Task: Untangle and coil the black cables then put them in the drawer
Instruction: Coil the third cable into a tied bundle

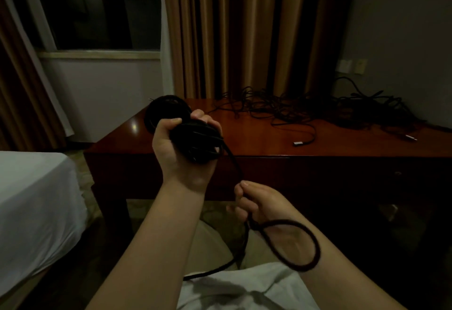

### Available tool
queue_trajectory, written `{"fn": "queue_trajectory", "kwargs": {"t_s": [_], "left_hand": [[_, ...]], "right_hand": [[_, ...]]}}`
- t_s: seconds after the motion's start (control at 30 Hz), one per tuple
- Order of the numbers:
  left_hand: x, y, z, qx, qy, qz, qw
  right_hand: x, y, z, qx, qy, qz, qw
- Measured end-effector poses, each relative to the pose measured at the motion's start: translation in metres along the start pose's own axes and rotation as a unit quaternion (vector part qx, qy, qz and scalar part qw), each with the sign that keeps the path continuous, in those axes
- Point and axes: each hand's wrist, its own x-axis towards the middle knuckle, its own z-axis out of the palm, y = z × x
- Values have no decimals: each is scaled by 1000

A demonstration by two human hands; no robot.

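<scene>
A dim bedroom, white bedsheet (31, 202) at my left. Nearest, my right hand (256, 202) pinches the loose black cable (315, 248) looping past my wrist; I should feed it with even tension, untwisted. My left hand (181, 148) clenches the wound coil (195, 141). Beyond, the tangled cables (318, 106) wait on the wooden desk (256, 136), its drawer (367, 175) closed.

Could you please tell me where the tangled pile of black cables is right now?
In the head view, the tangled cables lie on the far right part of the wooden desk, in front of the curtain.
</scene>
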Motion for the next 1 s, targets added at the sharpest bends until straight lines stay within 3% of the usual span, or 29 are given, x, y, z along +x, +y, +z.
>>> {"fn": "queue_trajectory", "kwargs": {"t_s": [0.07, 0.13, 0.2, 0.27, 0.37, 0.43, 0.5, 0.57, 0.73, 0.87, 0.9, 1.0], "left_hand": [[5, -1, 6, 48, 119, 42, 991], [11, 0, 6, 183, 216, 106, 953], [17, 4, -3, 360, 203, 213, 886], [15, 8, -17, 586, 92, 265, 760], [9, 16, -34, 822, -60, 183, 537], [1, 17, -34, 861, -128, 103, 481], [-4, 13, -33, 875, -173, 19, 452], [-9, 10, -36, 866, -209, -61, 451], [-15, 8, -44, 794, -176, -228, 535], [-12, 10, -42, 743, -172, -324, 559], [-12, 10, -43, 752, -182, -325, 544], [-13, 2, -47, 839, -222, -243, 434]], "right_hand": [[-1, 4, 6, -123, 20, 20, 992], [-5, 5, 17, -375, 7, 23, 927], [-8, -5, 23, -499, -46, 8, 865], [-9, -17, 21, -509, -101, 10, 855], [-9, -28, 10, -390, -113, 22, 914], [-10, -27, -1, -282, -107, 20, 953], [-12, -23, -11, -215, -110, 27, 970], [-14, -19, -16, -153, -104, 68, 980], [-17, -16, -21, -61, -80, 103, 990], [-18, -18, -27, -25, -52, 109, 992], [-18, -17, -27, -19, -56, 109, 992], [-19, -15, -26, -45, -81, 102, 991]]}}
